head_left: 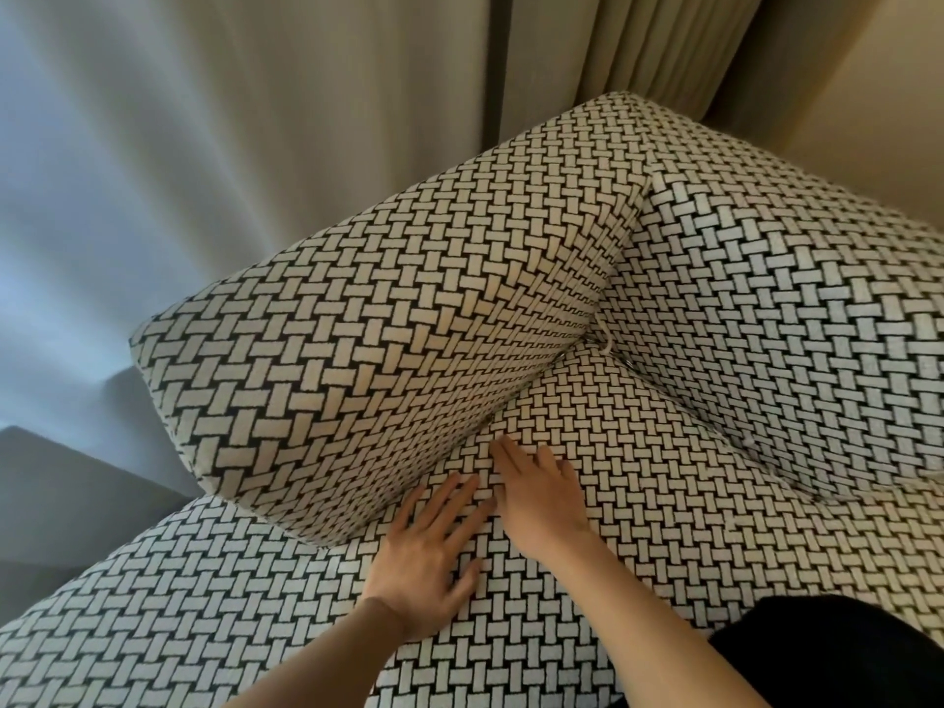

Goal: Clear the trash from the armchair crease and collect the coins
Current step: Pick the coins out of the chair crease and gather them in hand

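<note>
Palms down right by the crease point(541, 383)
Left hand point(429, 557) and right hand point(536, 498), fingers straight, lie flat on the black-and-white basket-weave fabric armchair point(664, 503).

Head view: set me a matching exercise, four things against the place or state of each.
Things:
1. left hand
2. right hand
3. armrest
4. curtain

Places or states:
A. hangs behind the backrest
B. fingers together, tips at the crease, further back
C. palm down on the seat, fingers spread
D. rises left of the crease

Pairs: 1-C, 2-B, 3-D, 4-A.
</note>
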A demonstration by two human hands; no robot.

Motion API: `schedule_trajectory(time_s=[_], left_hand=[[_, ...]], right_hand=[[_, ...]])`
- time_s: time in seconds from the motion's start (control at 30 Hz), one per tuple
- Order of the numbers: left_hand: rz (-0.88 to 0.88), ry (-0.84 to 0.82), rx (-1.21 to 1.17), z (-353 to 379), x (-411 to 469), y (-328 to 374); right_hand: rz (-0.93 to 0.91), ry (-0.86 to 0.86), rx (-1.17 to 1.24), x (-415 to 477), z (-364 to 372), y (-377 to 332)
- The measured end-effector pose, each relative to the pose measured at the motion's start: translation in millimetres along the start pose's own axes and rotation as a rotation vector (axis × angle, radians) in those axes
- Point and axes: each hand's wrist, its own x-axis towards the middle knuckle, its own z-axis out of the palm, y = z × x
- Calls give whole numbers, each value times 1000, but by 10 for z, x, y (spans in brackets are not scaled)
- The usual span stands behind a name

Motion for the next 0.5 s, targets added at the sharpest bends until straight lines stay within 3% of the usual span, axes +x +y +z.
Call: schedule_trajectory(time_s=[0.33, 0.5], left_hand=[[18, 1, -1, -19, 15, 7], [30, 10, 7, -15, 27, -3]], right_hand=[[25, 26, 100, 217, -99, 22], [69, 14, -30, 326, -119, -69]])
